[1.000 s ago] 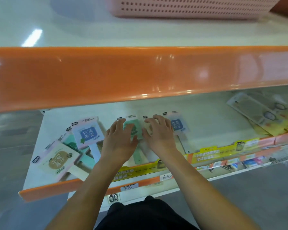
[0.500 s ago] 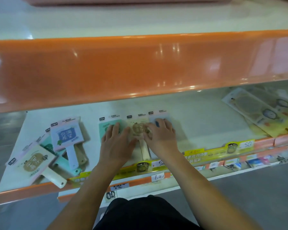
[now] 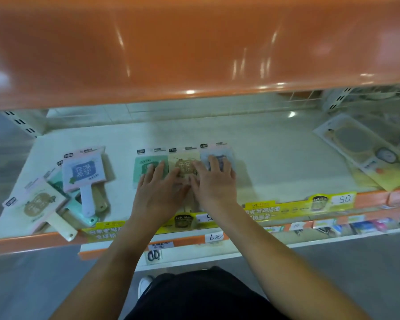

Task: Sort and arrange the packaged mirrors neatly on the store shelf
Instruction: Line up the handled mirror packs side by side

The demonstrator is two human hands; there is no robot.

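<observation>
Three packaged hand mirrors lie side by side on the white shelf (image 3: 275,158): a green mirror (image 3: 146,168), a beige mirror (image 3: 183,166) and a blue mirror (image 3: 226,155). My left hand (image 3: 158,192) lies flat with straight fingers on the green one. My right hand (image 3: 214,181) presses flat across the beige and blue ones. Their handles are hidden under my hands. To the left sits a loose pile: a blue-faced mirror (image 3: 83,174) on top, a beige one (image 3: 41,205) at the front corner, with green ones partly covered.
An orange upper shelf edge (image 3: 194,54) overhangs the shelf. Larger yellow packaged mirrors (image 3: 365,153) lie at the right. A yellow promotional strip and price tags (image 3: 298,207) run along the front rail. A lower shelf with small goods (image 3: 360,227) sits below.
Both hands have stayed flat on the row of three mirrors, which now lie closer together and squarer. My head has dropped lower, so the upper shelf edge fills more of the view.
</observation>
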